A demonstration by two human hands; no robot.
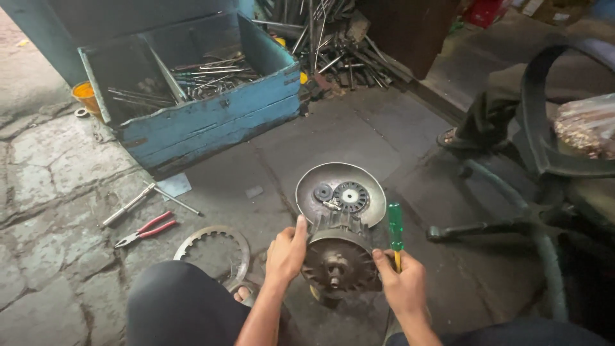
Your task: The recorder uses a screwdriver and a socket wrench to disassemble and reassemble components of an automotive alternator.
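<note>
- We see the left hand (286,251) pressed flat against the left side of a round, dark clutch-like drum assembly (338,261), fingers together and thumb up along its edge.
- The right hand (402,282) steadies the drum's right rim with its fingertips while pinching a green-handled screwdriver (395,227) — the handle stands upright, just beside the drum.
- The drum sits on the stone floor between the person's knees, its finned face toward us.
- Just behind it lies a shallow metal dish (314,181) holding a small toothed disc (351,195) and a few smaller parts — too small for us to tell what.
- To the left, a toothed steel ring (241,243) lies flat, partly hidden by the knee.
- Farther left are red-handled pliers (147,229) and a metal wrench (128,205), near each other.
- A blue wooden toolbox (211,122) full of metal tools stands well apart, at the back.
</note>
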